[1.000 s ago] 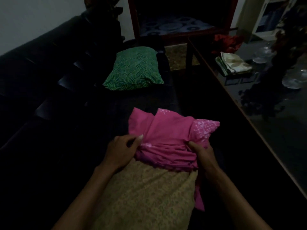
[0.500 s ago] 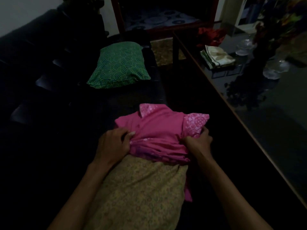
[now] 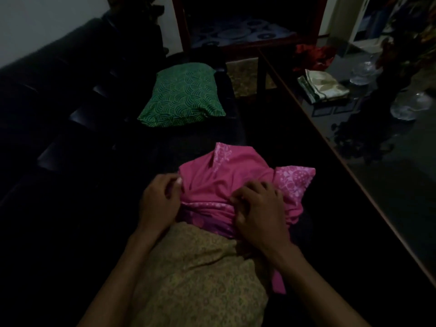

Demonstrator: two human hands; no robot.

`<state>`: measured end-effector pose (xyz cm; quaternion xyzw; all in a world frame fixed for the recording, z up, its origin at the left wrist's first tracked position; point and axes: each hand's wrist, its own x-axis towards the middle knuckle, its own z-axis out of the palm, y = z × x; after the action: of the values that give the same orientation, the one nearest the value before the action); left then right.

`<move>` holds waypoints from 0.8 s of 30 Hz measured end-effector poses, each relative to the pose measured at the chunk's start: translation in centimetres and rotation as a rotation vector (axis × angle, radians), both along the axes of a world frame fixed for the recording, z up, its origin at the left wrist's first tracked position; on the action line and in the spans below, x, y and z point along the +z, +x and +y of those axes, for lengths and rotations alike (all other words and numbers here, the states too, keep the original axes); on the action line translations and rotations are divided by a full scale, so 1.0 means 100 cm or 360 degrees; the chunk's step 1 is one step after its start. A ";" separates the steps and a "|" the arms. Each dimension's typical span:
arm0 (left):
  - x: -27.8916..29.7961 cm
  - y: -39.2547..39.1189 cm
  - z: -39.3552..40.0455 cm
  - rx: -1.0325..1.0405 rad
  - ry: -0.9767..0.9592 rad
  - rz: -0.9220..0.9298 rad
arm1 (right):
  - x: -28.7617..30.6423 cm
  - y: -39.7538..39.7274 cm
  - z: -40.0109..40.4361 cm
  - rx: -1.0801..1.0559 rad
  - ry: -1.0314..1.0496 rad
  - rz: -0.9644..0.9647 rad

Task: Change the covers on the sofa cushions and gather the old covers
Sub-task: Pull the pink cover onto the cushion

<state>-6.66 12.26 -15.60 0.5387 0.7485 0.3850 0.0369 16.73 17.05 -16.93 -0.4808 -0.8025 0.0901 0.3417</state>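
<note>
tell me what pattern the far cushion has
Green cushion with curved scale-like lines, seen in the head view.

Pink cover (image 3: pixel 236 185): soft matt cloth, creased. Green cushion (image 3: pixel 182 95): matt printed fabric. Counter (image 3: pixel 389 185): glossy, reflective top, wood edging.

No legible text, label, brand or number anywhere.

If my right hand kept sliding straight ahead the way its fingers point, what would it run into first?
Probably more of the bunched pink cover that the right hand already rests on; well beyond lies the green cushion, though depth is unclear.
</note>
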 end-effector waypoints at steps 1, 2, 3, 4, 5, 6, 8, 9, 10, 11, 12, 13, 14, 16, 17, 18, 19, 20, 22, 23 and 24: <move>-0.011 -0.015 0.011 0.0097 -0.0104 -0.0063 | -0.003 0.000 -0.004 0.0035 0.0007 0.0006; -0.018 -0.027 0.020 0.0183 -0.0336 -0.0199 | -0.006 0.000 -0.006 0.0029 -0.0015 0.0025; -0.029 -0.036 0.029 0.0226 -0.0580 -0.0439 | -0.010 -0.001 -0.006 -0.0001 -0.0061 0.0060; -0.037 -0.039 0.035 0.0246 -0.0771 -0.0683 | -0.014 -0.002 -0.004 -0.0028 -0.0118 0.0100; -0.044 -0.038 0.039 0.0222 -0.0913 -0.0872 | -0.018 -0.004 -0.003 -0.0047 -0.0167 0.0135; -0.046 -0.034 0.039 0.0183 -0.0993 -0.0963 | -0.022 -0.006 -0.002 -0.0055 -0.0192 0.0154; -0.047 -0.026 0.040 0.0184 -0.0922 -0.1022 | -0.026 -0.011 -0.003 -0.0042 -0.0188 0.0207; -0.050 -0.025 0.042 0.0217 -0.0827 -0.1064 | -0.027 -0.014 -0.002 -0.0032 -0.0175 0.0252; -0.050 -0.024 0.041 0.0231 -0.0715 -0.1102 | -0.026 -0.017 -0.001 -0.0021 -0.0171 0.0308; -0.049 -0.024 0.040 0.0236 -0.0601 -0.1104 | -0.026 -0.020 0.001 -0.0003 -0.0177 0.0369; -0.044 -0.024 0.038 0.0247 -0.0487 -0.1055 | -0.025 -0.023 0.005 0.0023 -0.0191 0.0427; -0.034 -0.025 0.035 0.0261 -0.0375 -0.1000 | -0.024 -0.025 0.009 0.0058 -0.0196 0.0480; -0.022 -0.026 0.033 0.0274 -0.0256 -0.0944 | -0.024 -0.029 0.015 0.0104 -0.0203 0.0527; 0.010 -0.033 0.024 0.0295 -0.0047 -0.0755 | -0.023 -0.040 0.028 0.0222 -0.0252 0.0589; 0.030 -0.035 0.020 0.0294 0.0048 -0.0632 | -0.022 -0.048 0.035 0.0290 -0.0305 0.0605; 0.050 -0.037 0.017 0.0286 0.0133 -0.0498 | -0.018 -0.057 0.041 0.0347 -0.0372 0.0618; 0.069 -0.038 0.014 0.0282 0.0194 -0.0343 | -0.014 -0.065 0.047 0.0409 -0.0428 0.0628; 0.087 -0.037 0.011 0.0270 0.0240 -0.0184 | -0.007 -0.074 0.051 0.0472 -0.0479 0.0626; 0.113 -0.025 0.002 0.0208 0.0283 0.0060 | 0.009 -0.086 0.059 0.0578 -0.0581 0.0595; 0.120 -0.017 -0.001 0.0161 0.0277 0.0147 | 0.018 -0.090 0.062 0.0581 -0.0643 0.0629; 0.119 -0.008 -0.005 0.0122 0.0245 0.0225 | 0.028 -0.091 0.063 0.0516 -0.0723 0.0742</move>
<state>-7.49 11.78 -3.67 0.5367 0.7375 0.4035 -0.0721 7.65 23.36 -14.16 -0.3775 -0.7284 0.4262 0.3811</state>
